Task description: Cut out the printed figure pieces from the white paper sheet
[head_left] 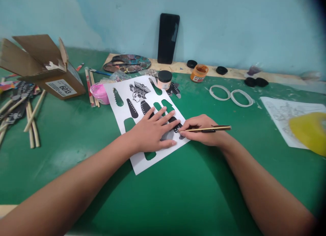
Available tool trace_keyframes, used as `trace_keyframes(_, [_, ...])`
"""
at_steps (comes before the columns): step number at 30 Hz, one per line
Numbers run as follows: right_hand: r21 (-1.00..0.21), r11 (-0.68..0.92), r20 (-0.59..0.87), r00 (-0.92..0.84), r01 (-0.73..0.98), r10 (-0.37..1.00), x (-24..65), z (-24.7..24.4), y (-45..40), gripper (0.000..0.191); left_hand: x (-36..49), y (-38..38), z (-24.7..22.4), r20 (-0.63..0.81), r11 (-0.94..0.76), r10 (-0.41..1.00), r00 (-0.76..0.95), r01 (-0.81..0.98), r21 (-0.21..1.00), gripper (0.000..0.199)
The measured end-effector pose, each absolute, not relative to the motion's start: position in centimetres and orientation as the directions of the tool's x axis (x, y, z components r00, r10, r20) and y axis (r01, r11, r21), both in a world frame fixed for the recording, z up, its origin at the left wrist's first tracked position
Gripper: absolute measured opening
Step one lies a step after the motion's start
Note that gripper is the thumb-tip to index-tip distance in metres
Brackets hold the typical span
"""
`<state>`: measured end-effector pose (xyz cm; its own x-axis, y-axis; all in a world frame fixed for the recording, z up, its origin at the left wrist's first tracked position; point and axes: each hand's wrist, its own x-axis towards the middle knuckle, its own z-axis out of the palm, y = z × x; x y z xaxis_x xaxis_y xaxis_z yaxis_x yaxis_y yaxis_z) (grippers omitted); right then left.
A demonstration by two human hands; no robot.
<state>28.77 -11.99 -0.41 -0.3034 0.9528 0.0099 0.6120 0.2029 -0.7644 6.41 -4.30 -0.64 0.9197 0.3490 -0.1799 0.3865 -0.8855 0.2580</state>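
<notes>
My left hand (156,129) lies flat with fingers spread on a white paper sheet (142,163), pressing it against the green table. Black printed puppet parts and a head with a headdress (139,91) show on the sheet, among several cut-out holes through which green shows. In my right hand (203,129), the fingers pinch a slim gold-and-black pen-shaped tool (219,128). Its tip is hidden at my fingertips, beside a small black printed piece (181,135) near the sheet's right edge.
Behind the sheet stand a black-lidded jar (164,80), a pink tub (100,94), an open orange paint jar (199,73) and a paint palette (127,63). A phone (168,38) leans on the wall. Left: an open cardboard box (61,83) and wooden sticks (32,127). Right: white rings (241,97) and a yellow object (309,132).
</notes>
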Motion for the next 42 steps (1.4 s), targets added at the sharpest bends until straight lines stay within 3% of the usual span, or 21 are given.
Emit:
trace_keyframes(14, [-0.763,0.208,-0.005,-0.328,0.612,0.945,29.0,-0.3,-12.0,0.013,6.2,-4.1,-0.7,-0.16,-0.895,0.331,0.93,0.363,0.258,0.076])
trace_keyframes(22, [-0.757,0.152,-0.052,-0.291,0.636,0.955,28.5,0.4,-12.1,0.014,6.1,-3.2,-1.0,-0.105,-0.933,0.261,0.959,0.279,0.229,0.076])
trace_keyframes(32, [-0.762,0.162,-0.137,-0.4,0.628,0.906,29.4,1.1,-10.4,0.015,6.1,-1.2,-0.8,-0.093,-0.957,0.141,0.986,0.16,0.24,0.075])
trace_keyframes(36, [-0.795,0.194,-0.104,-0.445,0.574,0.89,29.7,0.7,-10.2,0.015,6.1,-1.3,-0.7,-0.094,-0.956,0.144,0.985,0.163,0.243,0.075])
trace_keyframes(42, [-0.82,0.165,-0.005,-0.295,0.549,0.955,30.0,-0.1,-10.6,0.015,6.2,-1.4,-0.7,-0.093,-0.955,0.151,0.984,0.17,0.242,0.076])
